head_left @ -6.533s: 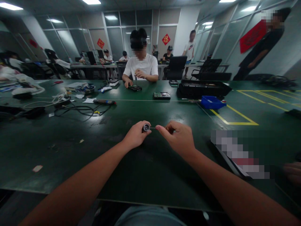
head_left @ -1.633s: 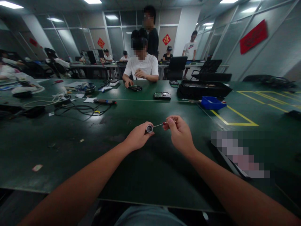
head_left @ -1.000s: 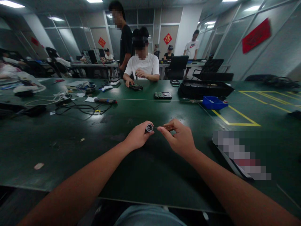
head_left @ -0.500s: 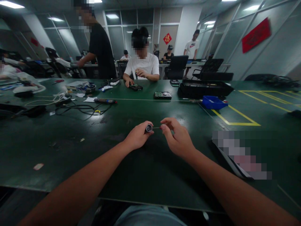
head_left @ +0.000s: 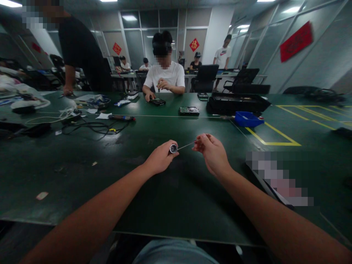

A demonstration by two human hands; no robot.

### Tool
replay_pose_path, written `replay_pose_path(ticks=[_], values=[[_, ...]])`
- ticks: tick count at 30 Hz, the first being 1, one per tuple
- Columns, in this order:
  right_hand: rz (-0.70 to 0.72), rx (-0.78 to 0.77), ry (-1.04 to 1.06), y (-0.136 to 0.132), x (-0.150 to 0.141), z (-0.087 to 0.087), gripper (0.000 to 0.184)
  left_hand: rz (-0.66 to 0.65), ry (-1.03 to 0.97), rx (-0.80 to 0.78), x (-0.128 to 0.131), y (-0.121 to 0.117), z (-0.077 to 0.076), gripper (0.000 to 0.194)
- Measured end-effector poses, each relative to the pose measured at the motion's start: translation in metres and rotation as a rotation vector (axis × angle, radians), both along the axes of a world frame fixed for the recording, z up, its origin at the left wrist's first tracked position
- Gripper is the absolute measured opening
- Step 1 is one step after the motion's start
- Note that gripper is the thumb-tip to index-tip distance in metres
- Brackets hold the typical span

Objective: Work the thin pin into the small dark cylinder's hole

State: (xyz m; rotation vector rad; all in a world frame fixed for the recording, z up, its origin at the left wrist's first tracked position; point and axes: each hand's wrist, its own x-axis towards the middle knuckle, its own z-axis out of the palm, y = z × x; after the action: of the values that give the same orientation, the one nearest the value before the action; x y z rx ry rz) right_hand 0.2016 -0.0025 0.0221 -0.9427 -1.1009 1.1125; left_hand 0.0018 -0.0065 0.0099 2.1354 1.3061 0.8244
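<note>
My left hand [head_left: 158,159] is closed around a small round metal part [head_left: 173,148] with a dark centre, held just above the green table [head_left: 115,176]. My right hand [head_left: 211,152] pinches the handle of a thin screwdriver [head_left: 185,146], whose tip points into the round part. The screwdriver's shaft slants up to the right. Both hands hover over the middle of the table, a short gap between them.
A person in a white shirt [head_left: 165,76] sits across the table working on a small device. A person in black [head_left: 75,46] stands at the far left. Cables [head_left: 93,127], a hard drive [head_left: 189,110], a black case [head_left: 236,102] and a blue bin [head_left: 248,119] lie beyond.
My right hand has lifted and drawn back to the right, tilting the screwdriver upward. The person in black has walked further left along the far side of the table.
</note>
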Motion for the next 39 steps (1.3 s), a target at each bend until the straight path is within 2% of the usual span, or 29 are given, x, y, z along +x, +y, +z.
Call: replay_pose_path(ticks=[6, 14, 20, 23, 26, 29, 35, 39], values=[[-0.078, 0.216, -0.274, -0.013, -0.005, 0.005, 0.022, 0.007, -0.028, -0.015, 0.0, 0.001, -0.004, 0.014], [-0.091, 0.299, -0.491, -0.023, -0.008, 0.011, 0.022, -0.004, -0.038, -0.017, 0.0, 0.0, -0.005, 0.014], [-0.19, 0.358, -0.83, -0.029, -0.005, 0.017, 0.027, 0.003, -0.004, -0.012, -0.001, 0.001, -0.006, 0.015], [-0.126, 0.417, -0.823, -0.032, -0.005, 0.018, 0.019, 0.01, 0.009, -0.023, 0.0, 0.0, -0.005, 0.015], [-0.059, 0.444, -0.835, -0.034, -0.005, 0.019, 0.019, 0.015, 0.023, -0.014, 0.0, 0.001, -0.006, 0.015], [-0.059, 0.381, -0.736, -0.032, -0.007, 0.017, 0.021, 0.025, 0.036, -0.001, 0.0, 0.002, -0.007, 0.015], [0.012, 0.152, -0.192, -0.011, -0.01, 0.002, 0.026, 0.094, 0.058, 0.083, 0.0, 0.003, -0.005, 0.016], [0.049, -0.071, 0.03, 0.003, -0.002, -0.003, 0.029, 0.084, 0.139, 0.107, -0.002, 0.005, -0.002, 0.015]])
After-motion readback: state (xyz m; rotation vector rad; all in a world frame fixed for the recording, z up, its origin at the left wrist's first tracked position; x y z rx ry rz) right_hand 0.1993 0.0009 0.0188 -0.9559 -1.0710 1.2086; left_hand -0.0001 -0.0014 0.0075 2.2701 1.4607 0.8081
